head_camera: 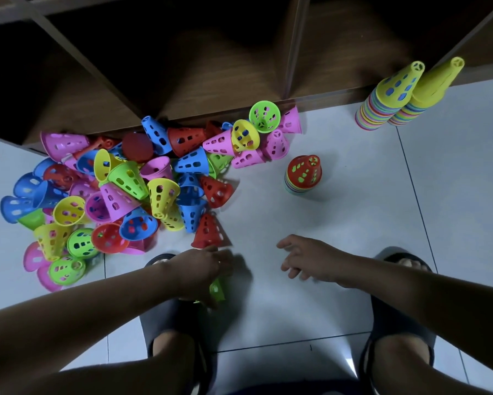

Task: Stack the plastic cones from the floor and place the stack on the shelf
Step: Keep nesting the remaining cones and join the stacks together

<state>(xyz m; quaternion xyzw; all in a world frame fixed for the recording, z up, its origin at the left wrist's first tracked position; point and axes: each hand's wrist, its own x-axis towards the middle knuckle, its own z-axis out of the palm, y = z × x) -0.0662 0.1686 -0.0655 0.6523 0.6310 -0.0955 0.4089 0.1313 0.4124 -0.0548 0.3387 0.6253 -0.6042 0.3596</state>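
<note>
Watching from my end, I'd put this at the pick-and-stack step, approx mid-task. The L hand is low over the floor w/ fingers curled round a green cone (it's blurred, so I can't tell which way the cone points). The R hand hovers near it, fingers spread and loose, holding nothing.

The big pile of loose cones lies to the left, up against the shelf base. A lone red cone sits just beyond the L hand's knuckles. The short stack, red on top, stands alone on the tiles to the right of the pile. Two tall stacks stand side by side further right, touching or nearly so, by the shelf front and not yet on it.

Next move, as I judge it: carry the green cone over to the short stack, turn it wide end down and drop it squarely over the red top. The R hand could steady the stack, since it's light plastic and prob. tips easily. Plenty of cones left, so shelving comes later.
</note>
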